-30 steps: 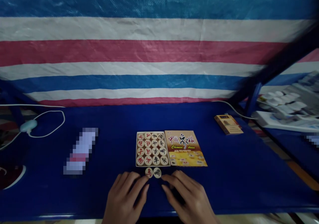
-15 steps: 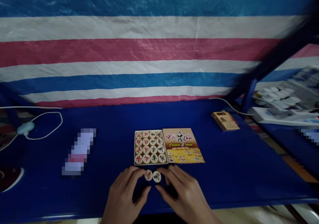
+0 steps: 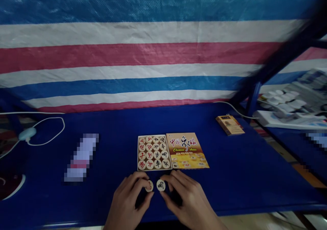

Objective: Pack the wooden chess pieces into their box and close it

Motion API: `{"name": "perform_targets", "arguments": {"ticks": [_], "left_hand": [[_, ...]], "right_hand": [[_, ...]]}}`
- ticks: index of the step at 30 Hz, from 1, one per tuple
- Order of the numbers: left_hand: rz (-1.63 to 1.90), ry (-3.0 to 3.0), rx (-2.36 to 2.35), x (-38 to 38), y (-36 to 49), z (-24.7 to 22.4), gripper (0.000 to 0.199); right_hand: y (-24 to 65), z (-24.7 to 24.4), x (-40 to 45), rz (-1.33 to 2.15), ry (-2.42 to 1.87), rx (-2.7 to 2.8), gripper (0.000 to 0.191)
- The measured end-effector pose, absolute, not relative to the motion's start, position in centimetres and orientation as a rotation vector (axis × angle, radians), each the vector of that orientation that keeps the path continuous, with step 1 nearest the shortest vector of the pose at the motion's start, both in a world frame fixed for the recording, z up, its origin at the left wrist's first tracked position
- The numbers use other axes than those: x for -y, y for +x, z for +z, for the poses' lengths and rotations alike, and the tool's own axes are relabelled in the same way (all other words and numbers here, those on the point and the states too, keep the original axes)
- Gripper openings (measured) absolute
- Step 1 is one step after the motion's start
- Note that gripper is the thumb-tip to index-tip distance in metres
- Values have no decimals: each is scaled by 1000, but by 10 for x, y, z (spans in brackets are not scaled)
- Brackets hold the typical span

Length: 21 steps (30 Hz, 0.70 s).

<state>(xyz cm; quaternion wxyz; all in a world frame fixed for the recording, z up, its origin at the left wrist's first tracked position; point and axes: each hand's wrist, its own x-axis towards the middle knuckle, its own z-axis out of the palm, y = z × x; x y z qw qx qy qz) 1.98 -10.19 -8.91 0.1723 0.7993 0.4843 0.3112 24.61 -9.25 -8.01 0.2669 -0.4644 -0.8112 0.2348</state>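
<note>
At the near side of the blue table, my left hand (image 3: 133, 196) has its forefinger over a round Chinese chess piece (image 3: 150, 186) with a red character, mostly covered, and the thumb against its near edge. My right hand (image 3: 182, 196) pinches a second chess piece (image 3: 160, 185), marked with a black character, between forefinger and thumb. A small gap parts the two pieces. Just beyond my hands lies an open box (image 3: 138, 155) holding rows of red and black chess pieces. Its printed lid, labelled Chinese chess (image 3: 187, 150), rests against the box's right side.
A blurred-out phone-like object (image 3: 81, 158) is on the left of the blue table (image 3: 114, 124), near a white cable with a pale blue part (image 3: 27, 133). A small yellow-brown box (image 3: 230, 125) stands back right. Striped sheeting (image 3: 153, 52) hangs behind.
The two loose pieces have moved apart, the red one to the left and nearer to me. My thumbs have closed in on them; earlier they were held off from the pieces.
</note>
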Motion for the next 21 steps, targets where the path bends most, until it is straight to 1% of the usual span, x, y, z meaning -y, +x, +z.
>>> {"name": "perform_targets", "arguments": {"ticks": [3,9,11,14,17,21], "left_hand": [[840,2267,-1370,102,18,-88,12],[892,2256,-1375,106,17,-89,13],[957,2232,-1356,108,16,-88,13],[1054,2159,-1360,103,11,-83,11],[1129,2111,-1409,85,2,-71,11],[1142,2088,-1448,40,-5,-54,9]], "right_hand": [[246,-81,92,624,-1243,2198,22],[246,-81,93,597,-1256,2207,11],[248,-81,94,617,-1233,2176,13],[254,-77,92,620,-1196,2107,21],[263,-66,76,441,-1164,2099,29],[274,-42,28,222,-1192,2149,21]]}}
